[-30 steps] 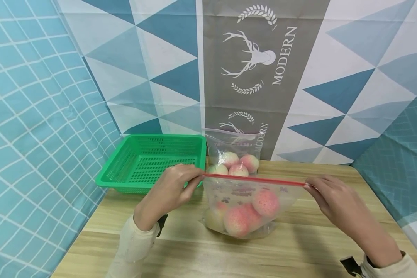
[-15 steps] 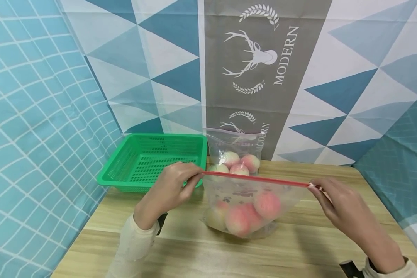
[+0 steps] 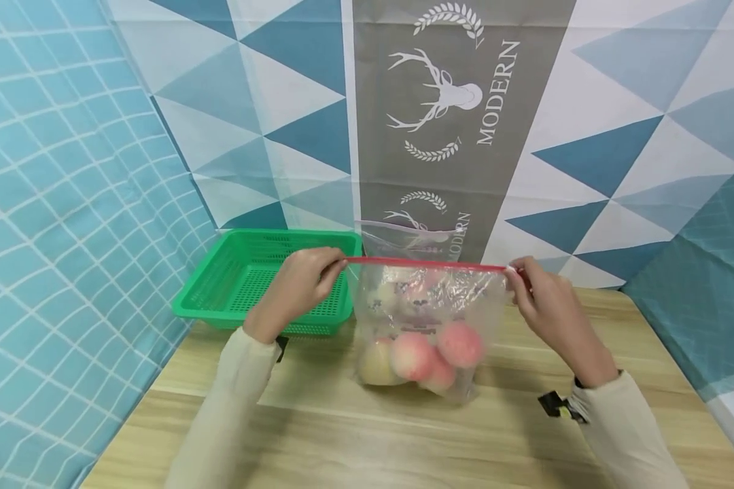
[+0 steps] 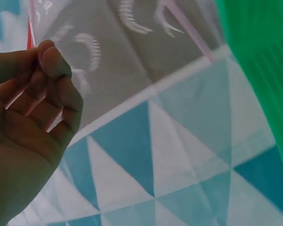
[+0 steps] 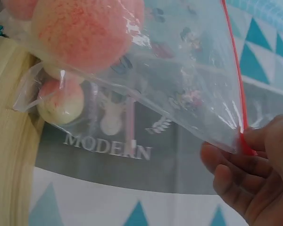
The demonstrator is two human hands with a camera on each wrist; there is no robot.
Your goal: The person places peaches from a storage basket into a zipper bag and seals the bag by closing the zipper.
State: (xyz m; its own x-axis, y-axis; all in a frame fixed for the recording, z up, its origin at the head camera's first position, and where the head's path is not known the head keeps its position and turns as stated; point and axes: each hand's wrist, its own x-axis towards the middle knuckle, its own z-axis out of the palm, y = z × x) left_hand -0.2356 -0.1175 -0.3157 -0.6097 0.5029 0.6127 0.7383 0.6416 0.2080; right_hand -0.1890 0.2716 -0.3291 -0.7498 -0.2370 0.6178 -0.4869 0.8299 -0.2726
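A clear zip bag point(image 3: 428, 299) with a red zip strip hangs upright between both hands, with several pink and pale yellow peaches point(image 3: 412, 356) at its bottom. My left hand point(image 3: 300, 285) pinches the left end of the strip between thumb and forefinger. At the right end, my right hand point(image 3: 547, 305) pinches the other corner. The right wrist view shows that hand point(image 5: 254, 162) gripping the red corner, with a large peach point(image 5: 85, 33) inside the bag. In the left wrist view, thumb and fingertips of the left hand point(image 4: 37, 94) meet at the bag's edge.
Behind the held bag stands a second zip bag point(image 3: 379, 234) with a pale pink strip, its peach point(image 5: 61, 101) visible in the right wrist view. A green plastic basket point(image 3: 189, 302) stands at the back left of the wooden table point(image 3: 404, 441). Patterned cloth hangs behind.
Both hands have risen and moved toward the back, lifting the red strip so the bag now hangs taller and more upright. The right hand has also come leftward, and the strip now overlaps the rear bag.
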